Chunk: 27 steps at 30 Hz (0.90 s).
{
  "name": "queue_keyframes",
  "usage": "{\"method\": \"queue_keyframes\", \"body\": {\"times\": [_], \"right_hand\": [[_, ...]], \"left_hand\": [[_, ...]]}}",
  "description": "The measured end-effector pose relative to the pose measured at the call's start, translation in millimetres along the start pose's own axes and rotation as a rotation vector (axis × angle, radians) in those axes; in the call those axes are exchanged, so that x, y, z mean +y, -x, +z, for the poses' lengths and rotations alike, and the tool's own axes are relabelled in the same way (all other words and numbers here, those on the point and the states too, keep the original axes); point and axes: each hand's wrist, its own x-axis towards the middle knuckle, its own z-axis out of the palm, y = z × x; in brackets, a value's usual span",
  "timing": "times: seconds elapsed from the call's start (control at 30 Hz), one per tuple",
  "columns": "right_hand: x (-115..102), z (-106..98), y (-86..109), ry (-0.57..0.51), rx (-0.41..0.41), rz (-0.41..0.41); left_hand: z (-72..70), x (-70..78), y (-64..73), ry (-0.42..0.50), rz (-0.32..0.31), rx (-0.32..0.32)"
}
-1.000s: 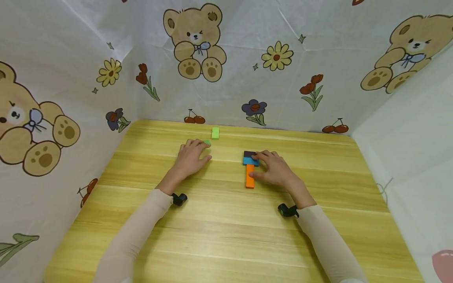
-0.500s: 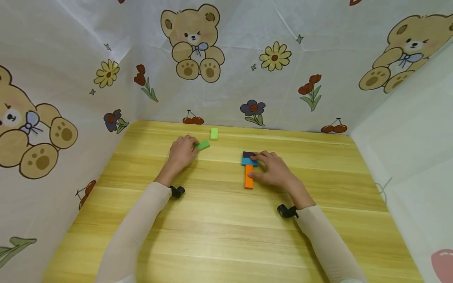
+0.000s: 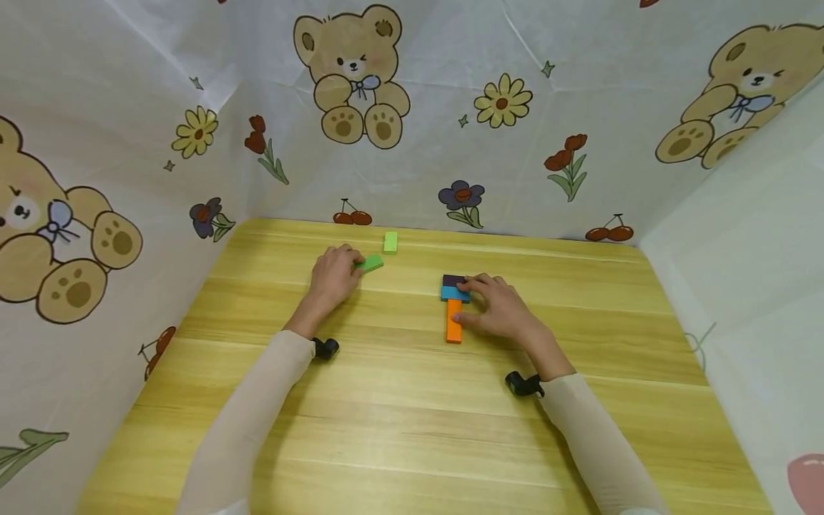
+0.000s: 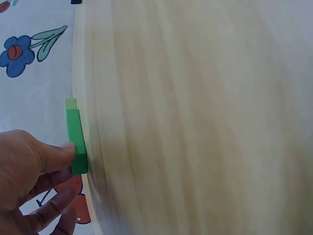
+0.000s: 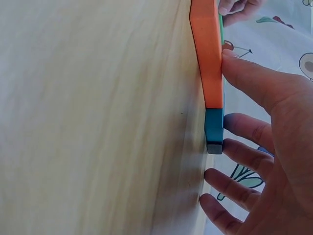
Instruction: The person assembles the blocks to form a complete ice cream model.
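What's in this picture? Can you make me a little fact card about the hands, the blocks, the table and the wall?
Left hand: pinches the green block
Right hand: touches the orange block and blue block
T shape: orange stem, blue crossbar, dark purple block behind the blue
Lime block: near the table's back edge
Table: yellowish, wood-patterned
Wall: white sheet with bears, flowers, cherries

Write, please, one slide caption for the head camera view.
Left hand pinches a green block while the right hand touches the blue block and orange block.
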Motion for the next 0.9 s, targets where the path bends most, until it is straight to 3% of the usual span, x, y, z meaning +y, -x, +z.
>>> {"method": "queue_keyframes", "body": {"times": [0.33, 0.6, 0.9], "right_hand": [[2, 1, 0.2, 0.002, 0.008, -0.007], [0, 1, 0.2, -0.003, 0.015, -0.007], [1, 3, -0.4, -0.002, 0.015, -0.004]], "left_hand": [[6.9, 6.8, -2.1, 0.002, 0.040, -0.005], [16.2, 24.6, -8.5, 0.010, 0.082, -0.033], [25.5, 42.6, -18.6, -0.041, 0.112, -0.062]]}}
